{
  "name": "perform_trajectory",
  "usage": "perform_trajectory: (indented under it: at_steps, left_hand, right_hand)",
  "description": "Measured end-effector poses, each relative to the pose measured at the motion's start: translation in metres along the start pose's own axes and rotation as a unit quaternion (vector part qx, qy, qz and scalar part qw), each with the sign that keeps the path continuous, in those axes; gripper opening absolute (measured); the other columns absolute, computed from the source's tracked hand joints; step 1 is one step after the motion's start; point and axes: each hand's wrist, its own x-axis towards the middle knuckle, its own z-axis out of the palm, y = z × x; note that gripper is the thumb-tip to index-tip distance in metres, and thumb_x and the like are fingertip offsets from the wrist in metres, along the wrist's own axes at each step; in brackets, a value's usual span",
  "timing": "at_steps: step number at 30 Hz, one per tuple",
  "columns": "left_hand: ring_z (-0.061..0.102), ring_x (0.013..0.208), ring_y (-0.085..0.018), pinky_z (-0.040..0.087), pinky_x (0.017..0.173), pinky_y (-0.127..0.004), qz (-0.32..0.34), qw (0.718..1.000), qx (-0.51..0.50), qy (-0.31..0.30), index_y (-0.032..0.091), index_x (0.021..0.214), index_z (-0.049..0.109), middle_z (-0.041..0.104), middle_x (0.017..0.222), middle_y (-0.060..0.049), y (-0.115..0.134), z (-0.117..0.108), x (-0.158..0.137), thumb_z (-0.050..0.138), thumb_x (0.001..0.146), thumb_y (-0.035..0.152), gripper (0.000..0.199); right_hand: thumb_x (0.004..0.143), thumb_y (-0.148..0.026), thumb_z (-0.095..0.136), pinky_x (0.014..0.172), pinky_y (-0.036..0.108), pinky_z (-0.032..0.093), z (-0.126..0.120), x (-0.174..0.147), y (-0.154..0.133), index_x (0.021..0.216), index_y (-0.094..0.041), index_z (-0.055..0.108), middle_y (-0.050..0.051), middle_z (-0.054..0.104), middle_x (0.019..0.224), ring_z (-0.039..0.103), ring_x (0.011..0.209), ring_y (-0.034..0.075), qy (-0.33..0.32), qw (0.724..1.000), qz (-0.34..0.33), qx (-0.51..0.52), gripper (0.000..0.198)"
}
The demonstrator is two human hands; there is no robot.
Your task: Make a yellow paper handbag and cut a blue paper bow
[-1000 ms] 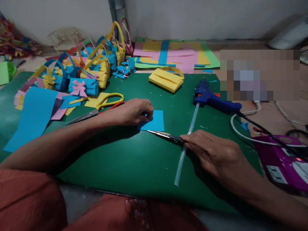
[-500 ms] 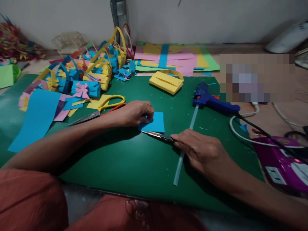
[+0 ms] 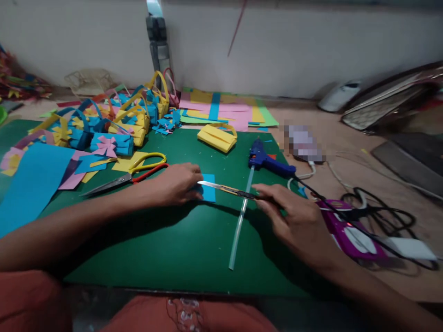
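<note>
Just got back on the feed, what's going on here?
A person's right hand holds a cutter knife, its blade pointing toward the left hand, which is at the left side of a small blue paper on the green mat. Beyond the left forearm lie scissors. A blue glue gun lies beyond the right hand, and a yellow paper bag sits toward the back.

Green board [image 3: 155, 263]: paper bags [image 3: 112, 144] toward the far edge, left side; yellow bag [image 3: 216, 138] by the far edge; glue gun [image 3: 273, 163] near the far right corner; scissors [image 3: 128, 177] and blue sheet [image 3: 38, 180] leftward; blue card [image 3: 209, 194] central.
</note>
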Motion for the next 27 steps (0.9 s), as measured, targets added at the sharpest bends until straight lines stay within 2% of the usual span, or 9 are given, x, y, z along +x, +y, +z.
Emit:
perform_trajectory:
  at_steps: [3,7,9,14,17,19,21,24,27]
  left_hand:
    - [0.056,0.088,-0.027,0.045,0.068,-0.035,-0.029,0.996,0.090,0.002,0.010,0.092,0.061,0.060,0.096,-0.016,0.017,0.005,-0.006,0.057,0.081,0.038,0.029]
    - [0.056,0.086,-0.024,0.045,0.069,-0.033,-0.016,0.991,0.130,-0.017,0.011,0.089,0.062,0.061,0.094,-0.013,0.025,0.014,-0.008,0.054,0.084,0.026,0.018]
    - [0.056,0.084,-0.023,0.044,0.067,-0.033,0.003,0.989,0.146,-0.028,0.011,0.085,0.063,0.061,0.093,-0.013,0.025,0.016,-0.007,0.048,0.084,0.014,0.015]
    - [0.056,0.086,-0.025,0.044,0.061,-0.032,-0.005,0.988,0.154,-0.018,0.011,0.084,0.063,0.061,0.094,-0.014,0.025,0.020,-0.003,0.043,0.082,0.005,0.021]
    - [0.055,0.086,-0.025,0.045,0.061,-0.032,-0.017,0.986,0.164,-0.004,0.010,0.085,0.063,0.061,0.095,-0.015,0.023,0.026,0.000,0.041,0.084,0.007,0.022]
    - [0.054,0.086,-0.024,0.046,0.062,-0.032,-0.015,0.986,0.166,0.012,0.010,0.086,0.063,0.060,0.095,-0.015,0.020,0.030,0.002,0.040,0.085,0.008,0.023]
    - [0.054,0.084,-0.023,0.046,0.062,-0.031,-0.018,0.986,0.166,0.023,0.010,0.086,0.062,0.060,0.094,-0.015,0.017,0.034,0.005,0.039,0.085,0.007,0.023]
    - [0.054,0.085,-0.022,0.045,0.061,-0.029,-0.030,0.984,0.173,0.023,0.010,0.088,0.063,0.060,0.094,-0.014,0.015,0.034,0.012,0.038,0.085,0.007,0.025]
    - [0.055,0.087,-0.024,0.046,0.060,-0.030,-0.048,0.983,0.179,0.009,0.009,0.090,0.063,0.060,0.096,-0.015,0.017,0.028,0.022,0.036,0.086,0.006,0.027]
  right_hand:
    - [0.088,-0.012,0.042,0.066,0.032,0.050,-0.009,-0.006,0.015,0.106,-0.016,0.054,0.009,0.066,0.089,0.065,0.078,0.021,0.060,0.995,0.014,-0.083,0.021]
    - [0.087,-0.013,0.042,0.062,0.030,0.050,-0.016,-0.022,0.030,0.109,-0.017,0.052,0.008,0.066,0.086,0.065,0.073,0.020,0.125,0.981,0.042,-0.142,0.024]
    - [0.087,-0.013,0.042,0.061,0.030,0.049,-0.017,-0.029,0.036,0.110,-0.016,0.052,0.008,0.066,0.086,0.065,0.072,0.020,0.129,0.978,0.055,-0.156,0.026]
    - [0.085,-0.006,0.037,0.066,0.030,0.050,-0.012,-0.040,0.041,0.111,-0.012,0.051,0.011,0.065,0.089,0.064,0.080,0.022,0.111,0.967,0.049,-0.226,0.030]
    - [0.080,0.002,0.038,0.057,0.028,0.045,-0.011,-0.047,0.034,0.112,-0.009,0.052,0.010,0.064,0.083,0.062,0.073,0.022,0.086,0.929,0.051,-0.357,0.037]
    - [0.081,0.001,0.040,0.050,0.028,0.038,-0.012,-0.052,0.025,0.106,-0.011,0.057,0.007,0.062,0.074,0.059,0.063,0.020,0.068,0.894,0.046,-0.440,0.032]
    - [0.082,-0.001,0.043,0.050,0.029,0.035,-0.013,-0.056,0.017,0.095,-0.011,0.061,0.007,0.061,0.070,0.056,0.059,0.020,0.029,0.873,0.037,-0.485,0.024]
    - [0.079,0.001,0.046,0.055,0.032,0.034,-0.011,-0.058,0.010,0.078,-0.011,0.062,0.008,0.059,0.065,0.054,0.059,0.022,-0.028,0.865,0.027,-0.500,0.020]
    - [0.076,0.001,0.048,0.060,0.035,0.033,-0.009,-0.052,0.012,0.069,-0.011,0.060,0.012,0.061,0.068,0.055,0.066,0.025,-0.048,0.869,0.021,-0.492,0.019]
